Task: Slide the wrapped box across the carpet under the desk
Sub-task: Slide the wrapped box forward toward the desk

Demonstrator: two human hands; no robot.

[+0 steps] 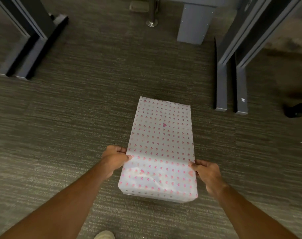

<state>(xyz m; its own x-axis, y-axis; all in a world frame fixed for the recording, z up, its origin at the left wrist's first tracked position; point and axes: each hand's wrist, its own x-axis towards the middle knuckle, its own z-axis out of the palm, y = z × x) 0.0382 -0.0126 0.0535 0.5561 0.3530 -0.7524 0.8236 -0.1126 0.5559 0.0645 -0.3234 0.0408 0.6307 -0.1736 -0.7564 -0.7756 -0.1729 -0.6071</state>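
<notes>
A box wrapped in white paper with small pink hearts [161, 144] lies on the grey-green carpet [78, 109], its long side running away from me. My left hand [115, 160] grips its near left corner, thumb on top. On the opposite side, my right hand [208, 175] holds the near right corner the same way. The space under the desk opens ahead, between the dark desk legs at left [28, 49] and right [231, 80].
A grey panel [195, 23] and a metal post with a round foot [152, 21] stand at the back under the desk. A black chair caster [294, 110] sits at far right. The toe of a light shoe [104, 235] shows at the bottom edge.
</notes>
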